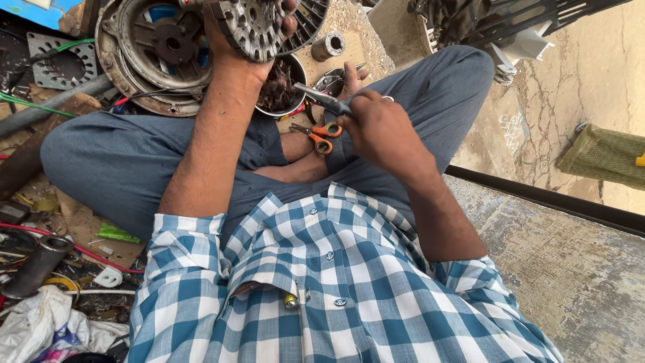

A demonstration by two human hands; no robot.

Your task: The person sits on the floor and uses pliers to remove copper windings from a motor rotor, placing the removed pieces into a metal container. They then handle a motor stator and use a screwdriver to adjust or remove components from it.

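My left hand (232, 50) is raised at the top centre and grips a round slotted metal motor core (254, 25). My right hand (379, 128) holds a pair of dark pliers (322, 99), whose jaws point left toward the core and stop just below it. Orange-handled scissors (318, 136) lie on the floor between my crossed legs, just left of the right hand. A small dark bowl (285, 84) holding reddish-brown wire scraps sits under the core.
A large round metal motor housing (144, 57) lies at the top left beside a grey perforated plate (60, 64). A short metal cylinder (328, 46) stands at the top centre. Pipes, wires and rags clutter the left. A green bag (601, 156) lies at the right.
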